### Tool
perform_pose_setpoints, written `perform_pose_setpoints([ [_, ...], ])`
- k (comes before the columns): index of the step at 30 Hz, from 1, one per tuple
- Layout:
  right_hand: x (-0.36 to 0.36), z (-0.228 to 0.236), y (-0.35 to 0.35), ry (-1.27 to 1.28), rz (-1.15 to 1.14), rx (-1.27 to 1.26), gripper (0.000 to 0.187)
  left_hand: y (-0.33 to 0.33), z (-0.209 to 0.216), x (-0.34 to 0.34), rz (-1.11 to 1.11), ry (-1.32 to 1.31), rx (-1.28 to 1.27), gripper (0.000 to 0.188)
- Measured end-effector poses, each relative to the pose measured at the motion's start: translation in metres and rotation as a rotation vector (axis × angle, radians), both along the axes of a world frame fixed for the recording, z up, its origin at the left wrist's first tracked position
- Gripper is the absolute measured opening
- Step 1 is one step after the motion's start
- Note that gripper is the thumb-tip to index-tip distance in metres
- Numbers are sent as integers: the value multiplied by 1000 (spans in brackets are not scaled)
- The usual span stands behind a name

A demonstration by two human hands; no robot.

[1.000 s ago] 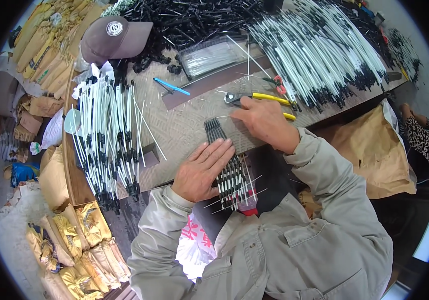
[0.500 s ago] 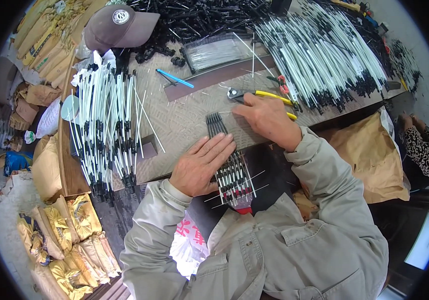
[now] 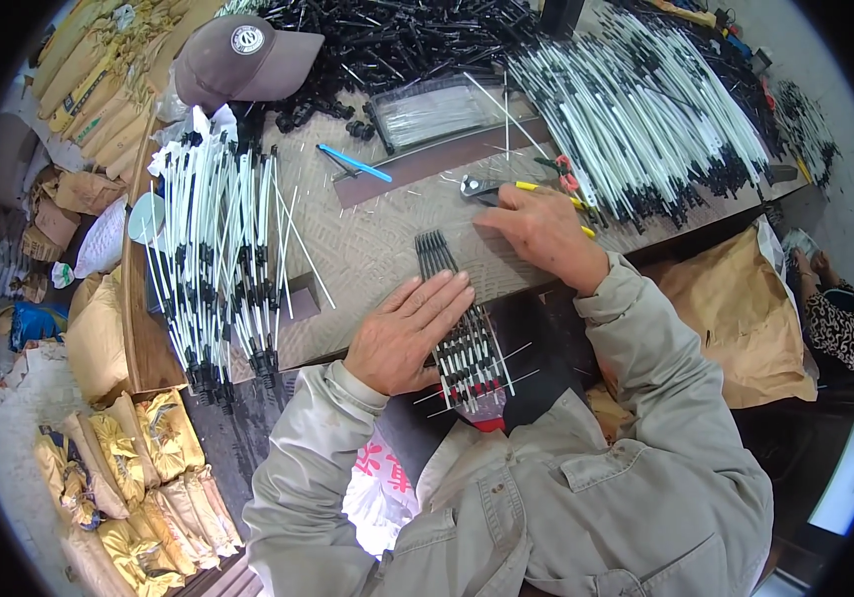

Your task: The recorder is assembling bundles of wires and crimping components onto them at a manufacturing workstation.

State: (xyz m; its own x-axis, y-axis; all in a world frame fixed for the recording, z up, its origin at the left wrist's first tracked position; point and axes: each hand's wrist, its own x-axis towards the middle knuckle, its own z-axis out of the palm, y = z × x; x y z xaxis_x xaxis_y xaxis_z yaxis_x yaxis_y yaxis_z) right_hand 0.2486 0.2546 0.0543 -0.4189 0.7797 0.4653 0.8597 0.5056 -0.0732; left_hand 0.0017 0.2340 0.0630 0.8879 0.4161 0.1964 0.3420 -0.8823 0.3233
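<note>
My left hand lies flat, fingers stretched out, across a narrow bundle of parallel rods. The bundle's black upper ends fan out on the table beyond my fingertips. Its lower part, white rods with black joints and thin cross rods, extends past the table edge towards my body. My right hand hovers to the right of those black ends with thumb and forefinger pinched together. What they hold, if anything, is too small to make out. Just beyond that hand lie yellow-handled pliers, partly covered by it.
Piles of white rods with black ends lie at left and right. A clear tray of thin sticks, a blue-handled tool and a grey cap sit farther back. Black parts are heaped behind. A brown paper bag stands right.
The whole view has shifted slightly. My right hand has drawn back a little from the black rod ends; the thin pale strand at its fingertips no longer shows. My left hand keeps its place on the bundle.
</note>
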Motion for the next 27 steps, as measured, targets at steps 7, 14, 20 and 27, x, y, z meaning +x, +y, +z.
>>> perform_pose_setpoints([
  [7, -5, 2, -1, -37, 5, -23, 16, 0, 0, -1, -6, 14, 0, 69],
  [14, -9, -1, 4, -50, 32, -10, 17, 0, -1, -2, 3, -1, -45, 75],
  [20, -14, -3, 13, 3, 118, 8, 15, 2, -1, -3, -5, 31, -58, 85],
  [27, -36, 3, 13, 4, 99, -145, 14, 1, -7, -7, -23, 2, -19, 89],
])
